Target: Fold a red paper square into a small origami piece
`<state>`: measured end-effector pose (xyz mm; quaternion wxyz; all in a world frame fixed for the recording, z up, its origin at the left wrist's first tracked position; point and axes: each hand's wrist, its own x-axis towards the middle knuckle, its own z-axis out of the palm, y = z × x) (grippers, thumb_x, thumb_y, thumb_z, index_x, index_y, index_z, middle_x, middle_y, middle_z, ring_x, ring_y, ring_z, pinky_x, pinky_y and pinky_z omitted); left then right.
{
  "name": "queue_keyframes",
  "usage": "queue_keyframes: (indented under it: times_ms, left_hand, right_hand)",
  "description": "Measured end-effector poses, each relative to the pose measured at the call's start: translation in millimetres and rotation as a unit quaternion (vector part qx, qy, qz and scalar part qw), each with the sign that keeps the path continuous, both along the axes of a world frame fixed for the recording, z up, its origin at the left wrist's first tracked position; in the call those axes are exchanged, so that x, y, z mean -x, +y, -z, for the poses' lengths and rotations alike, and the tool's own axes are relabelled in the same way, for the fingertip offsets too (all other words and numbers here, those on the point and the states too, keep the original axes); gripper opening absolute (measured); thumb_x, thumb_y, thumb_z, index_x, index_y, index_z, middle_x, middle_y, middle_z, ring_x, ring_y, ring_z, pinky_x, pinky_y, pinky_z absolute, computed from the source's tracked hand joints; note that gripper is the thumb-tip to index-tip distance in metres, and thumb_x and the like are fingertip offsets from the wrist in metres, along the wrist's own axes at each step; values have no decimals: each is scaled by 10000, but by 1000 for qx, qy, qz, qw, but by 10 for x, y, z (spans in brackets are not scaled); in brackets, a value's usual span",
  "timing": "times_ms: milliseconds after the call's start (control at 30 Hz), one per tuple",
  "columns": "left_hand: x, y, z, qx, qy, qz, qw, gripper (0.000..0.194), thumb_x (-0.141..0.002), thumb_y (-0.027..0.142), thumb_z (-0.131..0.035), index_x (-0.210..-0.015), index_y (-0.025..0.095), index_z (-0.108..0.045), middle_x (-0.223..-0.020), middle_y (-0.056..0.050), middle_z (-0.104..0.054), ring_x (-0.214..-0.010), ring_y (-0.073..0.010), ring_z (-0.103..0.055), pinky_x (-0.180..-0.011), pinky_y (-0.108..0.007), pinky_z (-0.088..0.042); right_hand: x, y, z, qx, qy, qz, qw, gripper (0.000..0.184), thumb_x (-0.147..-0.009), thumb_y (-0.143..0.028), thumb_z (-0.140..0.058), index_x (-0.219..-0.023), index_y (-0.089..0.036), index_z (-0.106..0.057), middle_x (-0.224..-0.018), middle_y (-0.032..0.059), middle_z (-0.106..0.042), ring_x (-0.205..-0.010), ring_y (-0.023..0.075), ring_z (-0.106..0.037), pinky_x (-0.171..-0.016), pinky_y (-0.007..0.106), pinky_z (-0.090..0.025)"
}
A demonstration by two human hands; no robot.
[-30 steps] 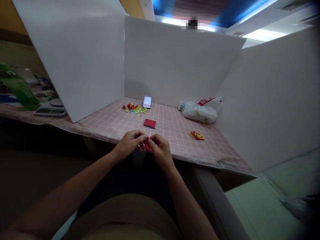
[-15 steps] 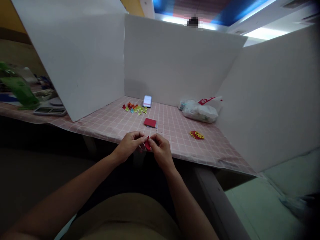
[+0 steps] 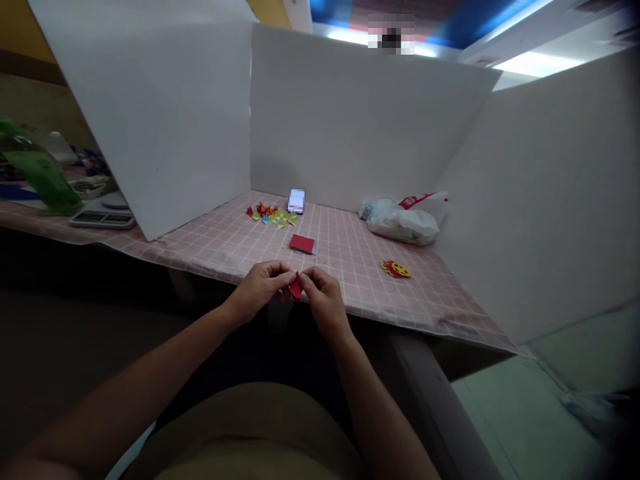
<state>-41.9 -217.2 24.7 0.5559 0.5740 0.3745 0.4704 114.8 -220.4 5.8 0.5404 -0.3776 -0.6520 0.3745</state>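
A small piece of folded red paper (image 3: 296, 287) is pinched between my two hands, just over the table's front edge. My left hand (image 3: 261, 288) grips it from the left with thumb and fingers closed. From the right, the thumb and fingers of my right hand (image 3: 324, 293) press on it too. Beyond the hands lies a stack of red paper squares (image 3: 302, 243). Farther back stand several small folded paper figures (image 3: 270, 215) in red, orange, yellow and blue. The fingers partly hide the lower folds of the held paper.
A phone (image 3: 297, 201) leans at the back. A white plastic bag (image 3: 404, 223) lies at the back right, with a red and yellow cutout piece (image 3: 396, 269) nearer. White panels (image 3: 370, 120) enclose the pink checked table (image 3: 345, 263). Left outside are a green bottle (image 3: 43, 180) and a scale (image 3: 103, 219).
Both hands stay nearly in place, still pinching the red paper, which has turned slightly between the fingers. The view has shifted a little.
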Motion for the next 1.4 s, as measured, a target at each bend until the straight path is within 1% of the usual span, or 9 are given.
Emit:
queue_keyframes:
  times_ms: [133,300,500,567,700,867,1100,1233,1400]
  left_hand:
    - [12,-4,-5,-10,19,9,1000,231,-803,352,-705,-744,134,-655,-660,-5,-654,-567,-98,-563,-558,-222,-435]
    - [28,-18,-10,-29,65,10,997,188,-810,314,-677,-764,132,-667,-650,1,-648,-557,-88,-549,-560,-214,-432]
    - [24,-40,-20,-24,75,25,997,194,-782,320,-697,-837,138,-661,-691,-2,-672,-563,-99,-584,-554,-219,-467]
    - [21,-35,-2,-45,81,1,996,193,-786,326,-696,-823,141,-653,-695,-5,-670,-572,-107,-597,-547,-220,-477]
    - [18,-25,65,-107,80,-106,985,177,-808,326,-687,-822,160,-629,-726,-6,-672,-608,-125,-629,-557,-230,-519]
    - [7,-22,161,-129,54,-189,972,198,-827,352,-677,-834,177,-586,-725,-9,-675,-645,-161,-680,-592,-274,-580]
    - [-33,-37,280,-180,41,-237,954,152,-848,315,-662,-867,192,-574,-797,-10,-670,-703,-163,-710,-669,-270,-575]
    - [-72,-59,338,-185,40,-239,952,138,-819,286,-681,-854,199,-580,-798,-1,-648,-705,-156,-685,-663,-264,-556]
    - [-123,-84,360,-214,82,-260,938,120,-817,239,-667,-890,196,-582,-834,-13,-641,-742,-161,-673,-683,-274,-545]
  right_hand:
    - [-23,11,-8,10,27,-18,999,252,-914,-312,-553,-691,-202,-593,-668,-2,-606,-663,148,-564,-672,292,-443]
    - [-45,36,-14,25,19,-20,999,163,-854,-291,-628,-725,-198,-595,-671,-15,-602,-643,140,-559,-636,279,-428]
    - [-40,35,-25,-27,-13,13,999,178,-872,-264,-589,-706,-200,-591,-666,-13,-597,-655,141,-558,-645,279,-419]
    - [-35,27,-22,-26,-6,15,1000,204,-902,-273,-555,-716,-199,-595,-674,-7,-600,-666,144,-565,-663,284,-428]
    - [-11,-11,11,-8,42,31,999,222,-946,-327,-521,-774,-204,-586,-704,-7,-597,-684,146,-579,-687,292,-449]
    - [57,-88,57,4,54,35,998,196,-926,-388,-574,-840,-212,-575,-747,-16,-586,-682,144,-577,-662,285,-463]
    - [139,-132,82,-14,28,92,995,166,-862,-338,-667,-845,-206,-569,-760,-12,-602,-690,150,-580,-652,287,-448]
    - [162,-141,111,-22,50,95,994,86,-868,-271,-630,-883,-210,-572,-777,-7,-622,-700,155,-597,-665,296,-461]
    - [178,-171,126,-64,27,129,989,47,-887,-216,-589,-842,-210,-579,-785,-1,-628,-735,157,-598,-686,295,-455]
